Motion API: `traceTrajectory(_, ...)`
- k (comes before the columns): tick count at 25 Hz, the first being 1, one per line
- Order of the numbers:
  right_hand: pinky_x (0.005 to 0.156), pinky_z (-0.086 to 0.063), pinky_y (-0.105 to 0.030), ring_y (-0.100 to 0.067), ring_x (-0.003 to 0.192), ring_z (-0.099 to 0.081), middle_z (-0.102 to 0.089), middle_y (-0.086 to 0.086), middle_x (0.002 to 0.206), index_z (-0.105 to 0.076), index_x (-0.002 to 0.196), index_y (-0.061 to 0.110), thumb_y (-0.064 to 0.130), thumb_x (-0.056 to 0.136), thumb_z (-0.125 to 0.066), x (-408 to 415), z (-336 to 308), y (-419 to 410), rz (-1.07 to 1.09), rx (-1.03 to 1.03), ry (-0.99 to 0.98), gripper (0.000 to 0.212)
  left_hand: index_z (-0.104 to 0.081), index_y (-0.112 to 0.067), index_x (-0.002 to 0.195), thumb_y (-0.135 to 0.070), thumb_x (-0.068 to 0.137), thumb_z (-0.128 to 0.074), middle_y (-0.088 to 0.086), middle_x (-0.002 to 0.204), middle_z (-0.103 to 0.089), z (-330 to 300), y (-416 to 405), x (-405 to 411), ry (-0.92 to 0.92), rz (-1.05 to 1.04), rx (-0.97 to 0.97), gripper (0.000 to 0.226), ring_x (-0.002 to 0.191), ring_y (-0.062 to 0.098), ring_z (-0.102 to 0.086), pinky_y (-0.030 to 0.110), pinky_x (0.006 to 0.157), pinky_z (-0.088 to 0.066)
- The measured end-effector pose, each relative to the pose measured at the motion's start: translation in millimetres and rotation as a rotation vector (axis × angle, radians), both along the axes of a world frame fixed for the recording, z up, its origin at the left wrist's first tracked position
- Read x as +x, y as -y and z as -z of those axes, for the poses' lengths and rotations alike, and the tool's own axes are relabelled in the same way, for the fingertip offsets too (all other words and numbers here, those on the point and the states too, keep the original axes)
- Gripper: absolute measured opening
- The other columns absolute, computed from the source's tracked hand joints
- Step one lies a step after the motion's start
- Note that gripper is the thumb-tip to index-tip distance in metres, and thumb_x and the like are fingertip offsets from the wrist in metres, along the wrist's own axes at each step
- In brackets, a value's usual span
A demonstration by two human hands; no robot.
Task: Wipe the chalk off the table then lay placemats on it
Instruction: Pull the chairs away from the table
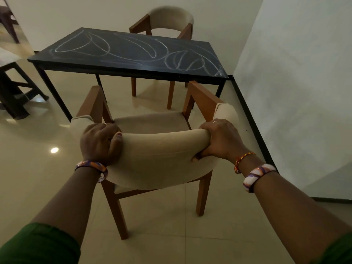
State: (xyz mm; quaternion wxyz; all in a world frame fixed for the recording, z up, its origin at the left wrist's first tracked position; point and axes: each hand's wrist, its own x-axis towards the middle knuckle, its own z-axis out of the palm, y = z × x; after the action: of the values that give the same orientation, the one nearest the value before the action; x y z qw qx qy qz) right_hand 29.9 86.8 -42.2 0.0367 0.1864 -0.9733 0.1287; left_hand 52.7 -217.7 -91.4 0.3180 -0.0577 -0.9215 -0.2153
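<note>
Both hands clamp the padded backrest of a wooden chair (pixel 162 149), left hand (pixel 99 141) at 9 o'clock, right hand (pixel 221 140) at 3 o'clock; beyond, at 12 o'clock, the black table (pixel 133 54) bears looping chalk marks (pixel 148 48).

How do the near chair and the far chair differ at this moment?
The near chair stands pulled back from the table, while the far chair sits close against the table's opposite side. The near chair's padded backrest is gripped by the left hand and the right hand; nothing touches the far chair. The near chair shows its back to the camera, the far chair its front. Both share beige upholstery and brown wooden frames.
</note>
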Motion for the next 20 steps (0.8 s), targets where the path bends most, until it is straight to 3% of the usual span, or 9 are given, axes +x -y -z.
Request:
traceTrajectory(4, 0.094, -0.038, -0.035, -0.021, 0.106, -0.055, -0.063, -0.005, 0.116, -0.060, 0.114, 0.017, 0.056, 0.052, -0.082, 6.6, -1.9, 35.6, 0.020, 0.035, -0.001, 0.076, -0.063, -0.002, 0.074, -0.035, 0.082, -0.028, 0.016, 0.069, -0.061, 0.3, 34.4, -7.3, -0.010, 0.042, 0.017, 0.049, 0.069, 0.030, -0.056, 0.032, 0.074, -0.032)
traceTrajectory(7, 0.100, -0.034, -0.037, -0.021, 0.110, -0.053, -0.060, -0.004, 0.120, -0.054, 0.120, 0.019, 0.064, 0.054, -0.077, 14.3, 0.3, 61.0, -0.002, 0.150, -0.030, 0.083, -0.064, -0.006, 0.080, -0.040, 0.083, -0.029, 0.014, 0.084, -0.063, 5.1, 47.7, -8.1, 0.025, 0.035, 0.115, 0.049, 0.081, 0.030, -0.056, 0.034, 0.079, -0.035)
traceTrajectory(10, 0.096, -0.036, -0.036, -0.023, 0.106, -0.055, -0.061, -0.005, 0.117, -0.054, 0.121, 0.019, 0.073, 0.052, -0.072, 19.3, 5.8, 86.0, -0.068, 0.169, -0.114, 0.090, -0.065, -0.019, 0.087, -0.046, 0.078, -0.041, 0.007, 0.124, -0.052, 11.3, 42.6, -3.1, 0.103, -0.195, 0.532, 0.037, 0.116, 0.028, -0.044, 0.048, 0.100, -0.032)
traceTrajectory(12, 0.088, -0.041, -0.036, -0.025, 0.097, -0.060, -0.065, -0.009, 0.109, -0.057, 0.119, 0.015, 0.074, 0.051, -0.072, 16.9, 6.3, 92.8, -0.108, 0.178, -0.150, 0.091, -0.066, -0.021, 0.085, -0.045, 0.074, -0.048, 0.000, 0.136, -0.043, 11.2, 40.5, -8.0, 0.177, -0.314, 0.786, 0.033, 0.127, 0.024, -0.035, 0.053, 0.106, -0.028)
traceTrajectory(16, 0.066, -0.052, -0.035, -0.027, 0.070, -0.065, -0.070, -0.013, 0.085, -0.066, 0.102, 0.007, 0.080, 0.048, -0.066, 10.7, 11.8, 90.3, -0.156, 0.174, -0.257, 0.090, -0.069, -0.008, 0.077, -0.034, 0.075, -0.051, 0.002, 0.126, -0.053, 16.5, 42.8, -19.0, 0.085, -0.279, 0.905, 0.031, 0.121, 0.020, -0.043, 0.045, 0.106, -0.034)
traceTrajectory(18, 0.062, -0.053, -0.034, -0.026, 0.064, -0.065, -0.070, -0.012, 0.078, -0.068, 0.095, 0.007, 0.080, 0.047, -0.059, 10.7, 16.8, 92.5, -0.142, 0.134, -0.295, 0.088, -0.066, -0.014, 0.071, -0.029, 0.077, -0.052, 0.003, 0.124, -0.053, 16.5, 40.8, -18.4, 0.069, -0.287, 0.938, 0.021, 0.119, 0.021, -0.043, 0.042, 0.104, -0.035)
traceTrajectory(20, 0.060, -0.053, -0.035, -0.026, 0.061, -0.065, -0.069, -0.011, 0.074, -0.069, 0.090, 0.008, 0.080, 0.045, -0.057, 8.2, 21.1, 101.4, -0.125, 0.105, -0.336, 0.086, -0.062, -0.031, 0.061, -0.028, 0.077, -0.052, 0.006, 0.123, -0.054, 15.0, 47.1, -20.9, 0.054, -0.268, 1.024, 0.019, 0.118, 0.022, -0.046, 0.043, 0.102, -0.037)
